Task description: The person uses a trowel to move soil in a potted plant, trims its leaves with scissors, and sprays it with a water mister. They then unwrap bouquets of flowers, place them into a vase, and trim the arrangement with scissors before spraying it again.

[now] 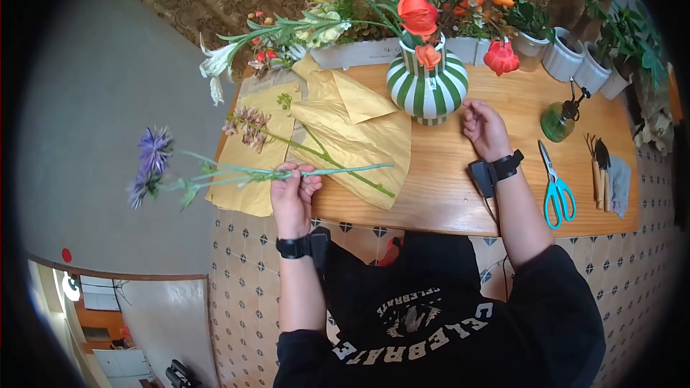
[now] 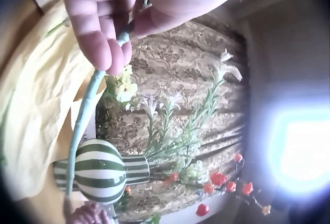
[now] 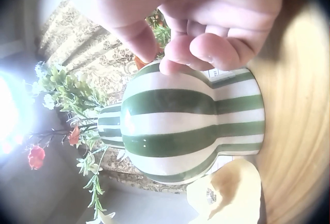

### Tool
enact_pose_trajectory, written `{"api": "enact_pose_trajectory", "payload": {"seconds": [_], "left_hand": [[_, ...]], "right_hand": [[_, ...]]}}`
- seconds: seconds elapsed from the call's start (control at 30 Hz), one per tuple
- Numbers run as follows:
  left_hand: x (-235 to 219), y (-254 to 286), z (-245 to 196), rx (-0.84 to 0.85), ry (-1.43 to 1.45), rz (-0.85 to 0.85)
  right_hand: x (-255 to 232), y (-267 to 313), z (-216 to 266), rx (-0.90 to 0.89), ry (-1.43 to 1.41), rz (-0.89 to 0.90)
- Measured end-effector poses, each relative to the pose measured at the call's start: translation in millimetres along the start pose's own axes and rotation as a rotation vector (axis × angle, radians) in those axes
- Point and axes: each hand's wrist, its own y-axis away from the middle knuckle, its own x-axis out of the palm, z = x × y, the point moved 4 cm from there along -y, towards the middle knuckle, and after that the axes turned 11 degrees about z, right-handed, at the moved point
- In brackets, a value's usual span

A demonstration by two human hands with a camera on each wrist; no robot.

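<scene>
My left hand [image 1: 292,200] pinches the pale green stem [image 1: 353,169] of an artificial flower between thumb and fingers, over the front edge of the table. Its spiky purple blooms [image 1: 154,151] point left, past the table's side. In the left wrist view the stem [image 2: 85,109] runs down from the fingertips, overlapping the vase [image 2: 100,172]. My right hand [image 1: 486,131] holds nothing, its fingers loosely bent just right of the green-and-white striped vase [image 1: 427,88]. Red-orange flowers [image 1: 417,13] and white lilies [image 1: 215,61] stand in that vase.
Yellow wrapping paper [image 1: 352,129] covers the table's left part, with a dusty-pink flower [image 1: 251,126] lying on it. To the right are turquoise-handled scissors [image 1: 558,197], a green glass spray bottle [image 1: 557,122], small garden tools [image 1: 600,172] and a grey cloth [image 1: 619,187]. Potted plants [image 1: 564,57] line the back.
</scene>
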Motion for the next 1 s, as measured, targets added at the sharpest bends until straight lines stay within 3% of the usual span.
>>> {"api": "enact_pose_trajectory", "payload": {"seconds": [0.17,0.3,0.47,0.7,1.0], "left_hand": [[44,3,-68,0.147,-0.272,0.055],[88,-11,-130,0.274,-0.380,0.212],[152,-61,-182,0.357,-0.561,0.343],[213,-118,-175,0.324,-0.635,0.443],[232,-158,-140,0.331,-0.802,0.399]], "right_hand": [[2,1,0,-0.001,0.009,-0.020],[4,-1,0,-0.001,0.036,-0.010],[1,1,0,-0.007,0.010,-0.037],[1,1,0,-0.012,0.002,-0.043],[0,1,-1,-0.013,-0.028,-0.052]]}}
